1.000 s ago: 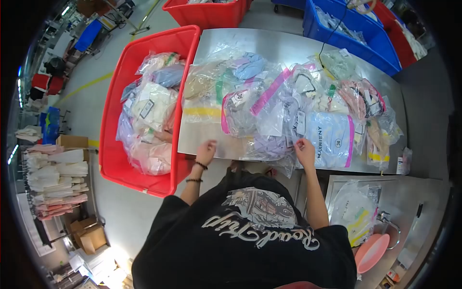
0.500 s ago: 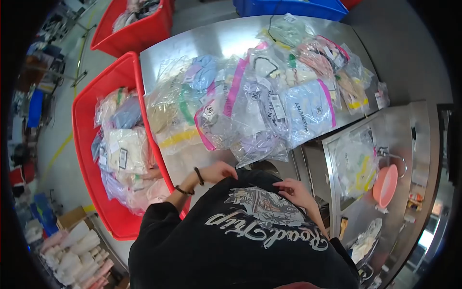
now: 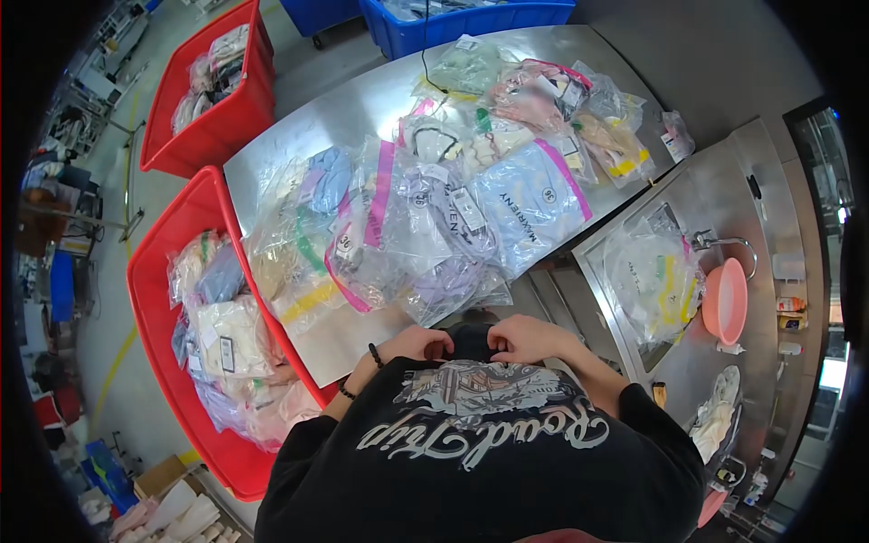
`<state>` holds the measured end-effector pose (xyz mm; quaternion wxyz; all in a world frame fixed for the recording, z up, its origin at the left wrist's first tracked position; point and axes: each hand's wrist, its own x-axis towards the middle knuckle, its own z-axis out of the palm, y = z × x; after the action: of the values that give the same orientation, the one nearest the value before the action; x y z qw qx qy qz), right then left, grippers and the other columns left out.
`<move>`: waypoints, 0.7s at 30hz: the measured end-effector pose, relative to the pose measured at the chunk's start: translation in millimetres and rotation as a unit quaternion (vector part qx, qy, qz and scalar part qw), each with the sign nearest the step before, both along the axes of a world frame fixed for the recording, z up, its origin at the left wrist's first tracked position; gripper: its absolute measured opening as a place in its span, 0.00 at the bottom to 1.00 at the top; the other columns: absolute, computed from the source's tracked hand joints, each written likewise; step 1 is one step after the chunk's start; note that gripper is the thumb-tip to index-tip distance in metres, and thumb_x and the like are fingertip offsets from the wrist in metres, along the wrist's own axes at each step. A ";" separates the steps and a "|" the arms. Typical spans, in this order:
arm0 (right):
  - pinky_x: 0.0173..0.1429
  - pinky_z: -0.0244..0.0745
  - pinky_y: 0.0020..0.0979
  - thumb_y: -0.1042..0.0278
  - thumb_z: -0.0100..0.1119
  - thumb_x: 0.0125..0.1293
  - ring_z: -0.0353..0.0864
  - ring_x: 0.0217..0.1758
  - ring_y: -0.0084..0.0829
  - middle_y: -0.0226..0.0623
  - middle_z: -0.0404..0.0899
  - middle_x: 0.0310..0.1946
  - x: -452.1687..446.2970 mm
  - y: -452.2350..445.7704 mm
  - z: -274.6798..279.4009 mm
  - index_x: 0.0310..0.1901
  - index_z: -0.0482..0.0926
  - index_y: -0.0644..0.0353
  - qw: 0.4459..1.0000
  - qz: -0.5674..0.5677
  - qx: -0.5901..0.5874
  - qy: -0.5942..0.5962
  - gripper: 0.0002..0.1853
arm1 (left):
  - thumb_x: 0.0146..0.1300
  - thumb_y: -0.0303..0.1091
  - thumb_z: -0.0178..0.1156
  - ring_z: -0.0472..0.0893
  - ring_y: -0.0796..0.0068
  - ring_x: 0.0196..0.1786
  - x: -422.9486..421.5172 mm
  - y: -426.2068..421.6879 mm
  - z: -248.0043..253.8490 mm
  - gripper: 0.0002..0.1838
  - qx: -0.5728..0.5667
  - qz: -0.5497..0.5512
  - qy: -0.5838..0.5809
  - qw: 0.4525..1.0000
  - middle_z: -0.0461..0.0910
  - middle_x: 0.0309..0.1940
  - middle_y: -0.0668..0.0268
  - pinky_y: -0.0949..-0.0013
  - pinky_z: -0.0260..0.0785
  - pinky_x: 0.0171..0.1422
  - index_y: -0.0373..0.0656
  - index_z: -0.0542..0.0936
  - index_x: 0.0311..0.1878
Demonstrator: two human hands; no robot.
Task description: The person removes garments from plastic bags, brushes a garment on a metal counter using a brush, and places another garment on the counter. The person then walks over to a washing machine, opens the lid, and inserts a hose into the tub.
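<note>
I wear a black T-shirt with "Road Trip" lettering and a printed picture on its front. At its lower front, my left hand, with dark beaded bands on the wrist, pinches the black cloth. My right hand is curled shut on the cloth a short way to the right, its fingertips partly hidden. Just beyond both hands, clear plastic bags of folded clothes lie heaped on the metal table. A lilac garment bag is nearest, and a light blue bag lies to its right.
A red bin of bagged clothes stands against the table's left side, with another red bin behind it. Blue bins stand at the back. To the right are a sink counter, a tap and a pink basin.
Both hands have drawn closer together at the shirt's lower front, the right one moving inward and its fingers curling. My view has shifted, so the table and bins sit lower and farther left.
</note>
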<state>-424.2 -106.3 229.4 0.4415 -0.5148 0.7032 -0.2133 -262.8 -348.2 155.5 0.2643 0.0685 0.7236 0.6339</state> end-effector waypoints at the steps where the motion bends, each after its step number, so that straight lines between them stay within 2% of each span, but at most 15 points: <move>1: 0.34 0.71 0.33 0.70 0.67 0.57 0.75 0.26 0.34 0.36 0.80 0.29 -3.8 2.4 -2.3 0.39 0.82 0.62 0.999 0.029 -0.016 0.035 0.09 | 0.53 0.33 0.68 0.70 0.76 0.23 -2.0 2.2 2.7 0.12 -0.022 -0.006 0.008 1.000 0.77 0.22 0.71 0.74 0.63 0.31 0.46 0.81 0.42; 7: 0.34 0.71 0.35 0.64 0.67 0.57 0.74 0.25 0.37 0.35 0.81 0.25 -18.1 10.3 -11.1 0.37 0.81 0.62 1.000 0.021 0.004 0.002 0.11 | 0.54 0.33 0.68 0.70 0.74 0.21 -1.6 28.3 -15.1 0.11 -0.094 0.091 0.044 0.990 0.76 0.19 0.71 0.72 0.63 0.29 0.46 0.81 0.41; 11: 0.36 0.73 0.37 0.61 0.64 0.59 0.76 0.26 0.42 0.35 0.80 0.23 -12.3 1.8 -38.9 0.34 0.81 0.61 0.997 -0.050 0.030 0.050 0.11 | 0.55 0.33 0.67 0.70 0.72 0.21 -11.6 32.2 -34.0 0.10 -0.226 0.153 0.197 0.942 0.76 0.19 0.71 0.71 0.63 0.29 0.47 0.82 0.41; 12: 0.36 0.73 0.37 0.61 0.64 0.59 0.76 0.26 0.42 0.35 0.80 0.23 -10.8 2.8 -48.9 0.34 0.81 0.61 0.997 -0.055 0.029 0.051 0.11 | 0.55 0.33 0.67 0.70 0.72 0.21 -11.4 36.2 -40.7 0.10 -0.227 0.149 0.199 0.942 0.76 0.19 0.71 0.71 0.63 0.29 0.47 0.82 0.41; 16: 0.37 0.72 0.36 0.57 0.63 0.61 0.77 0.28 0.39 0.33 0.82 0.29 -20.4 0.2 -86.7 0.38 0.82 0.59 0.993 -0.024 0.023 0.116 0.13 | 0.54 0.31 0.66 0.71 0.70 0.22 -30.1 38.7 -60.4 0.12 -0.232 0.137 0.143 0.952 0.75 0.19 0.70 0.69 0.63 0.30 0.48 0.83 0.43; 17: 0.37 0.72 0.36 0.57 0.63 0.61 0.77 0.28 0.39 0.33 0.82 0.29 -16.7 5.0 -85.1 0.38 0.82 0.59 0.993 -0.032 0.024 0.114 0.13 | 0.54 0.31 0.66 0.71 0.70 0.22 -30.3 39.7 -56.8 0.12 -0.230 0.129 0.142 0.954 0.75 0.19 0.70 0.69 0.63 0.30 0.48 0.83 0.43; 21: 0.40 0.74 0.37 0.58 0.64 0.61 0.79 0.34 0.41 0.33 0.84 0.36 -14.4 25.6 -66.1 0.40 0.82 0.57 0.987 -0.078 -0.038 0.137 0.12 | 0.54 0.30 0.66 0.73 0.70 0.25 -37.2 26.5 -35.3 0.12 -0.169 0.056 0.023 0.984 0.76 0.21 0.69 0.68 0.64 0.32 0.48 0.83 0.44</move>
<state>-438.6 -80.6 163.2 0.3033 -0.4988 0.7866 -0.2012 -300.0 -321.7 120.2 0.2188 -0.0031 0.8288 0.5150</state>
